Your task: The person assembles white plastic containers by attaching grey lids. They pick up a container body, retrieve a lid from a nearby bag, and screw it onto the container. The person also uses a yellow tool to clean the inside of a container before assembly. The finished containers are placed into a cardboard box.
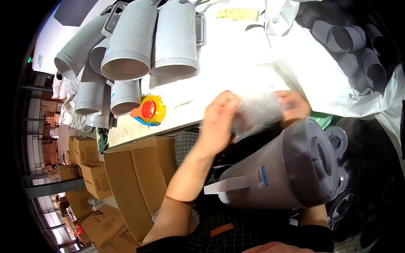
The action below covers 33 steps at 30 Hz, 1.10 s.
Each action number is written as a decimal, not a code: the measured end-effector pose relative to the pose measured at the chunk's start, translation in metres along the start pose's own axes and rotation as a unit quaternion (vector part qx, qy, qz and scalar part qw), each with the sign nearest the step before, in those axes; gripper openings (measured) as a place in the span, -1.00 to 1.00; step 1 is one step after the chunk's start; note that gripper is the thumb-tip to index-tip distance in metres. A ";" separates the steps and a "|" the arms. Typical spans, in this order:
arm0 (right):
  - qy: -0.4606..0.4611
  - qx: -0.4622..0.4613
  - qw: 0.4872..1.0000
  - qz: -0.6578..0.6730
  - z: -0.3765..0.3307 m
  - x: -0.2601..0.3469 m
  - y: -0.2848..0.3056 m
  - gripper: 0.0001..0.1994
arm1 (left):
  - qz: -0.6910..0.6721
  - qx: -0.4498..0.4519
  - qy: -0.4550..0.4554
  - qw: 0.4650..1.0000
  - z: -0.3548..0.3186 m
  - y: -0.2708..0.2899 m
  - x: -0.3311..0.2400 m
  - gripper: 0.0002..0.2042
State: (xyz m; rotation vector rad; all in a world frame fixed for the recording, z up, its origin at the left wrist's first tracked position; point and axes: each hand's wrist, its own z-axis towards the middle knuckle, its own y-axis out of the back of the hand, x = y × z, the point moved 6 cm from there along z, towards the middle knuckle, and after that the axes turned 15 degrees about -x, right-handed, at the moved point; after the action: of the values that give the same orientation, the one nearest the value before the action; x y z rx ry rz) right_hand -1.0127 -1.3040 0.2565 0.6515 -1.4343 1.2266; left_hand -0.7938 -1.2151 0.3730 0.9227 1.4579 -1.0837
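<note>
Pinching a clear plastic bag (257, 111) taut between left hand (217, 122) at nine o'clock and right hand (295, 107) at three, fingers clenched on it, grey jug (287, 173) braced on lap below to free both.

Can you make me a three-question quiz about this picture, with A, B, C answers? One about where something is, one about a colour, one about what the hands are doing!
1. Where is the round yellow tape dispenser with the red middle?
A. On the white worktable
B. Inside the open brown cardboard box
C. In the left hand

2. What colour is the big plastic jug lying nearest the person?
A. Green
B. Grey
C. Orange

3. What are the left hand and right hand doing?
A. Resting flat
B. Both gripping a thin clear plastic bag
C. Pulling tape

Answers: 1 A, it sits on the white worktable near its edge. 2 B, its body is grey. 3 B, the bag stretches between both hands.
</note>
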 end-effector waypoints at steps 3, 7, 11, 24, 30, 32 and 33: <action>0.013 -0.095 0.995 0.023 0.020 0.021 0.057 -0.97 | -0.056 0.257 -0.034 0.964 -0.026 0.001 -0.041 -0.84; 0.017 -0.128 0.992 -0.001 -0.015 0.045 0.092 -0.87 | 0.172 0.118 -0.136 0.968 -0.015 -0.015 -0.042 -0.87; 0.018 -0.127 0.991 -0.032 -0.085 0.053 0.108 -0.73 | 0.118 0.185 -0.413 0.884 -0.087 0.010 -0.074 -0.93; -0.115 0.561 0.819 -0.043 -0.315 0.066 -0.116 -0.21 | 0.479 0.187 0.014 0.857 -0.358 0.151 0.118 -0.56; -0.218 0.673 0.696 -0.119 -0.403 0.065 -0.193 -0.50 | 0.153 -0.299 0.067 0.940 -0.374 0.206 -0.003 -0.67; -0.408 0.645 0.641 -0.078 -0.402 0.060 -0.185 -0.50 | -0.105 -0.430 0.035 0.896 -0.375 0.269 -0.019 -0.72; -0.307 0.635 0.703 -0.090 -0.382 0.058 -0.188 -0.49 | -0.237 -0.498 0.019 0.834 -0.378 0.313 0.002 -0.65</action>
State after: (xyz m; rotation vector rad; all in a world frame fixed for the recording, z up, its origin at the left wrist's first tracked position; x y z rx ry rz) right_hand -0.7189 -0.9984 0.3258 2.2595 -0.7188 1.8481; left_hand -0.6075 -0.7622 0.3400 -0.1805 2.0105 -0.4593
